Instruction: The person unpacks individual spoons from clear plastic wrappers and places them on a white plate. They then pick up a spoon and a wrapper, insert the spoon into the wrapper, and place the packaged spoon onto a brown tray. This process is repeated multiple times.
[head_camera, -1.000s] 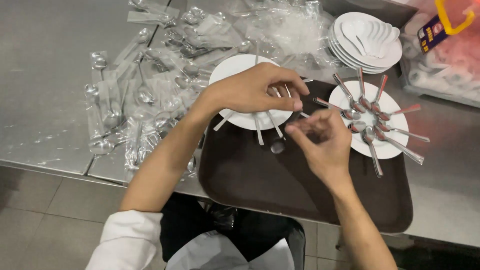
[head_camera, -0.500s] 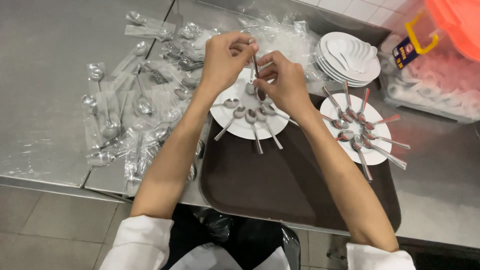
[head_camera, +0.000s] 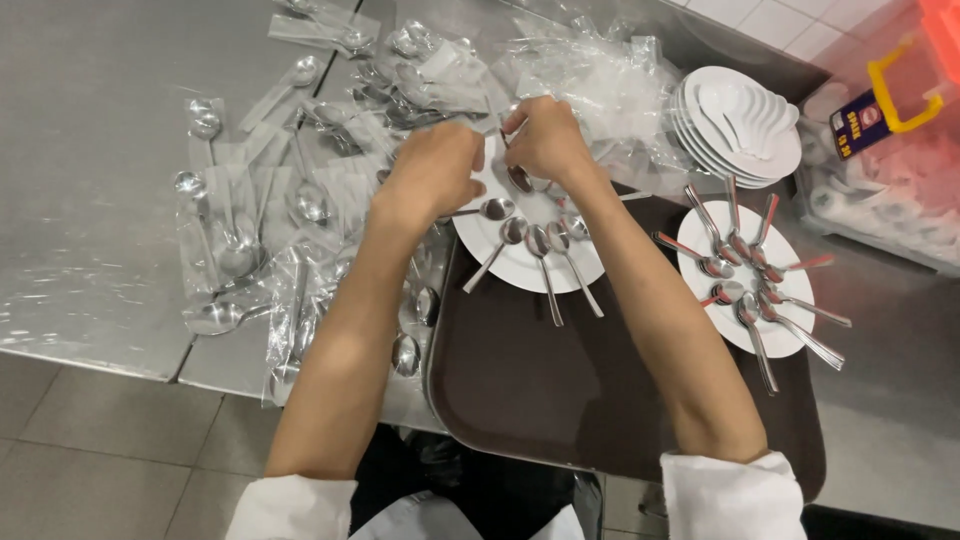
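While I am leaning over the dark brown tray (head_camera: 520, 400), both my hands are meeting above the far edge of the white plate (head_camera: 520, 265) that sits on its left end. My right hand (head_camera: 545, 140) is pinching a steel spoon (head_camera: 519, 178) by its handle, fingers closed on it, and the bowl of that spoon is hanging just below my fingertips, over the plate's rim. My left hand (head_camera: 435, 170) is curling beside it, knuckles up; I cannot tell whether it is gripping anything. Four more spoons (head_camera: 540, 250) are lying fanned on the plate nearer to me. Plastic-wrapped spoons (head_camera: 260, 220) are lying scattered over the steel table (head_camera: 90, 150) to my left, and a second plate of spoons (head_camera: 745, 290) is sitting on the tray's right end, below a stack of white dishes (head_camera: 740, 125).
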